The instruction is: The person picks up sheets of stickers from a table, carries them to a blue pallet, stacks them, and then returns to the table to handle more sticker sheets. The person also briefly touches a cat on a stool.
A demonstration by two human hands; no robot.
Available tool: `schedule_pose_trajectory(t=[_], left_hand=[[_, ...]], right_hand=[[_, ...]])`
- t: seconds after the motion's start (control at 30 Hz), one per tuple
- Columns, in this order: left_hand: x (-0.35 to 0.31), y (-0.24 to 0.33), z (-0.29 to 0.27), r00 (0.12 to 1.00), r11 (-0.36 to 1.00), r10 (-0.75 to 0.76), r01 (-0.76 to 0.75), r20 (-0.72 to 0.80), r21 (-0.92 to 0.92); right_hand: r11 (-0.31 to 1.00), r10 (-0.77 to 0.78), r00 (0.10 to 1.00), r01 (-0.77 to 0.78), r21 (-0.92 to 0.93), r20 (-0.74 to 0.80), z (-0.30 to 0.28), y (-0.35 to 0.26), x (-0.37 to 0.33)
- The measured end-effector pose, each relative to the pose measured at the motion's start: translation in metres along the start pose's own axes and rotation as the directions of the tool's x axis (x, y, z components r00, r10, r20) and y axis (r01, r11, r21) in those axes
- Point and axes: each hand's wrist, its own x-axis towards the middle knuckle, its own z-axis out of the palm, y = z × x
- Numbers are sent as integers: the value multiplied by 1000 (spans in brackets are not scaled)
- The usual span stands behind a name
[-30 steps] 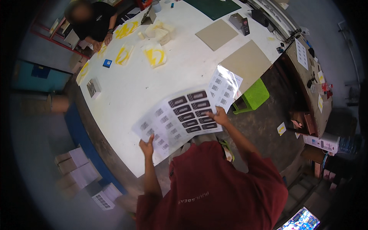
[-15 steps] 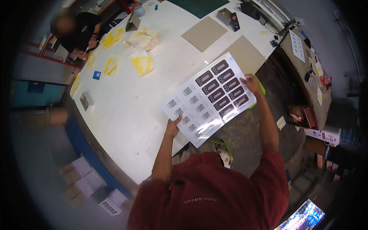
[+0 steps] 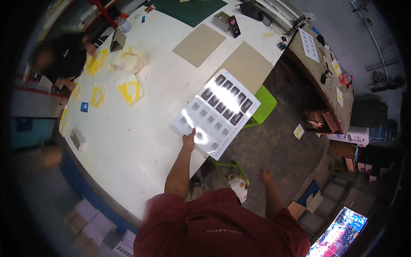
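Note:
A glossy white printed sheet (image 3: 201, 112), with rows of dark label designs and square codes, tilts over the table's near right edge. My left hand (image 3: 189, 139) pinches its near edge, the thumb on top. The fingers beneath the sheet are hidden. Light glares off part of the print. My right hand (image 3: 264, 175) is away from the sheet, low over the floor to the right, slightly blurred. It holds nothing visible, and its fingers look loosely bent and apart.
Grey-brown boards (image 3: 200, 45) lie on the white table (image 3: 141, 158), near a green mat (image 3: 188, 10). Beside the table stands a green plastic stool (image 3: 263, 107). A white-and-brown cat (image 3: 237, 187) is by my legs. Another person (image 3: 64, 60) works at the far left near yellow-marked sheets (image 3: 130, 90).
My right hand has let go of the sheet's right edge and dropped down toward me. The sheet stays in my left hand and is turned and tilted differently. The view has shifted right.

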Motion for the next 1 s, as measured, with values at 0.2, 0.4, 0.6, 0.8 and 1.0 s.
schedule_pose_trajectory(t=[0.2,0.4,0.6,0.8,1.0], left_hand=[[-62,48,-18,991,945,24,22,-133,328],[-181,74,-156,956,945,262,-227,-129,234],[-344,106,-210,723,781,620,-608,-305,145],[-591,125,-216,-25,55,984,-901,-177,430],[-724,94,-174,-493,-501,864,-815,103,292]], right_hand=[[956,192,973,-156,-249,126,74,19,-21],[810,-96,875,346,-473,475,190,-4,37],[575,-151,646,673,-465,749,332,-49,6],[399,211,506,737,-546,837,441,-6,-108],[-278,94,260,934,-226,961,535,64,-132]])
